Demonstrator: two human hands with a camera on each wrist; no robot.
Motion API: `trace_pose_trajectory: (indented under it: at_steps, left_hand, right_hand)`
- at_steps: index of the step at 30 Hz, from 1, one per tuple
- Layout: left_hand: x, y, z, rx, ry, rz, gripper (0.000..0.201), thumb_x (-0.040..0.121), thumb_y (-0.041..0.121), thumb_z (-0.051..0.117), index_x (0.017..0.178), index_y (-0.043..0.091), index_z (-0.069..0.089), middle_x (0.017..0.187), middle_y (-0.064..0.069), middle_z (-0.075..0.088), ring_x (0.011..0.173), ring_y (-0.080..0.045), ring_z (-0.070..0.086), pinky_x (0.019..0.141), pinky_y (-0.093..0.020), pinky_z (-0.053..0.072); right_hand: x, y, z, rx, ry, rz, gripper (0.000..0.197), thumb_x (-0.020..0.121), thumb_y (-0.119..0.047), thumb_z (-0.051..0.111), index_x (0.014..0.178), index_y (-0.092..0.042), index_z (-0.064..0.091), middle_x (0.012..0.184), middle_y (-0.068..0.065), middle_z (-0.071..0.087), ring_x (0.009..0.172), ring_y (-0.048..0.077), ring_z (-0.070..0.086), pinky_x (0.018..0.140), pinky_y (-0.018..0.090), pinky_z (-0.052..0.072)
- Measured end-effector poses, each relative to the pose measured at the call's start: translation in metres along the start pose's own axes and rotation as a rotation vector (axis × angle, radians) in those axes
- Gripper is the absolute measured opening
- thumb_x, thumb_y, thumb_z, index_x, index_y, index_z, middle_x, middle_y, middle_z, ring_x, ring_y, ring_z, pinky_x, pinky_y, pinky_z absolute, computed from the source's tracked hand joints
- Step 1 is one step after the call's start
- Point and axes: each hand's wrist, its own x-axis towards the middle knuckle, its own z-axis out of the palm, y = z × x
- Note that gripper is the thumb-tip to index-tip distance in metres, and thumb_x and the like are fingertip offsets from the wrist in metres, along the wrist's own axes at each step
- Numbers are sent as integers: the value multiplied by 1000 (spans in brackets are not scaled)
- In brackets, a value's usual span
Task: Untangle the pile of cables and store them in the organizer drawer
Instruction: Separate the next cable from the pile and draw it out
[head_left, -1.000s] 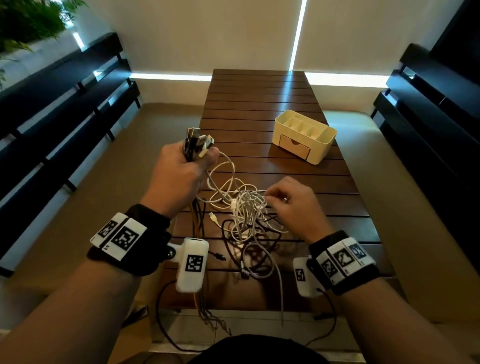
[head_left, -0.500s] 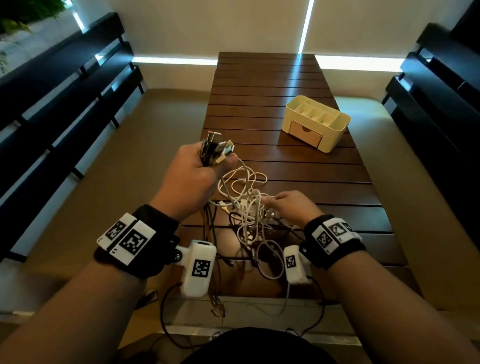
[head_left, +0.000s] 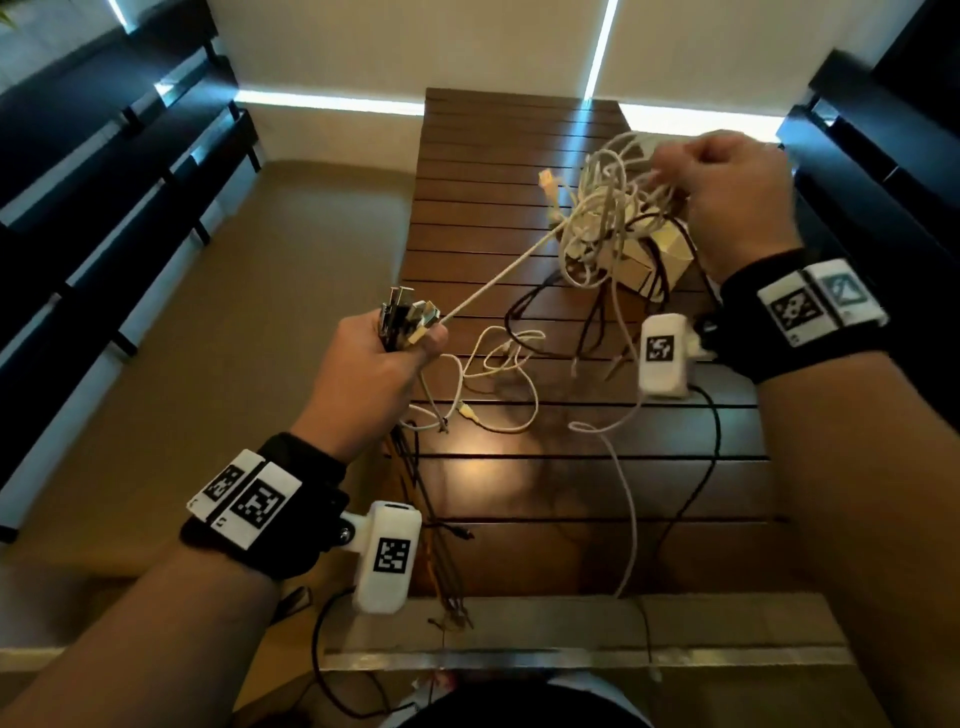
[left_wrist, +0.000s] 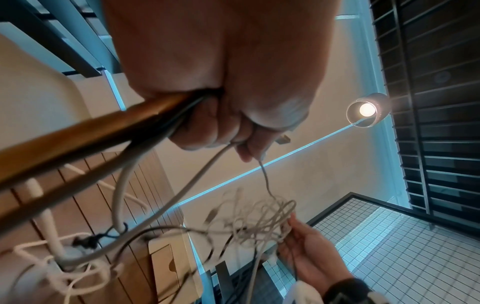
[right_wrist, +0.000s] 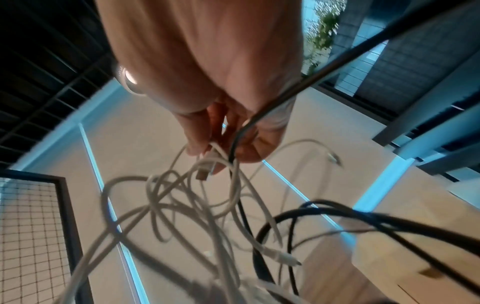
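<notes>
My left hand grips a bundle of cable plug ends above the table's left edge; in the left wrist view the fist is closed round several cables. My right hand is raised at the far right and pinches a tangle of white cables, also seen in the right wrist view under the fingers. One white cable runs taut between the two hands. Loose white loops and black cables trail on the table. The cream organizer sits behind the lifted tangle, mostly hidden.
The slatted wooden table runs away from me, with cables hanging over its near edge. Black benches stand on the left and on the right. Wires from the wrist cameras dangle below both arms.
My right hand has lifted the white tangle off the table and carried it up and to the right, pulling one cable taut. The left hand has stayed put with its bundle.
</notes>
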Motion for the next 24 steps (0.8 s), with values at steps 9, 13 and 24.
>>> trace_pose_trajectory:
  at_steps: [9, 13, 24]
  left_hand:
    - [4, -21, 8, 287, -97, -102, 38, 93, 28, 69, 69, 4, 53, 59, 3, 44, 52, -10, 36, 55, -31, 31]
    - [1, -38, 19, 358, -159, -193, 36, 94, 27, 68, 68, 11, 50, 59, 2, 43, 52, -11, 35, 54, -31, 29]
    - [0, -55, 37, 380, -181, -290, 39, 94, 29, 68, 71, 3, 50, 65, -7, 46, 61, -20, 40, 60, -34, 31]
  right_hand:
    - [-56, 113, 14, -562, -343, 293, 16, 81, -20, 80, 97, -18, 74, 113, 9, 61, 97, 20, 62, 85, 26, 49]
    - [-95, 150, 7, -659, -348, 402, 16, 84, -27, 78, 89, -18, 66, 102, 3, 60, 98, 23, 60, 86, 32, 47]
    - [-167, 190, -3, -808, -934, 899, 51, 85, -64, 65, 91, -13, 69, 86, 3, 74, 77, 16, 67, 68, 31, 50]
